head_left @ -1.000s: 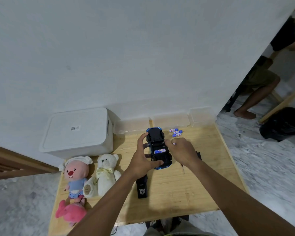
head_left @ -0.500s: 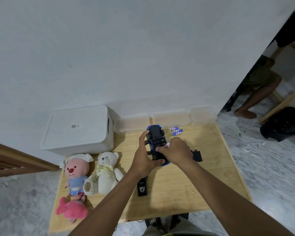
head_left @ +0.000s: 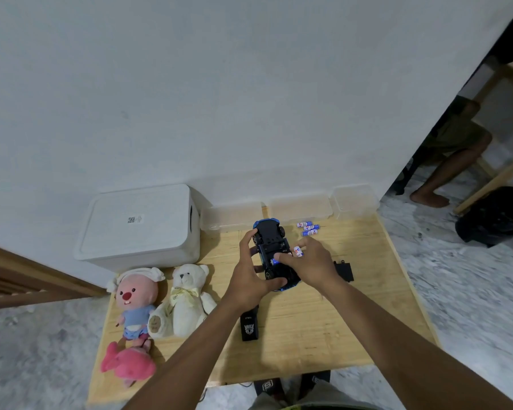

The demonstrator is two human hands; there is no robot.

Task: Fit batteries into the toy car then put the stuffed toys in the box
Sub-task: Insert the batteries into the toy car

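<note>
A blue and black toy car lies upside down on the wooden table. My left hand grips its left side and near end. My right hand rests over the open underside, pressing a battery there, with another battery held between its fingers. Three loose batteries lie beyond the car. The white lidded box stands at the back left. In front of it sit a pink-faced plush, a white teddy bear and a pink plush.
A black remote lies near my left forearm. A black battery cover lies right of my right hand. Clear plastic containers line the wall. A seated person's legs and a black bag are at the right.
My right hand moved from beside the car onto its underside, now covering the battery compartment. My left hand keeps its hold on the car.
</note>
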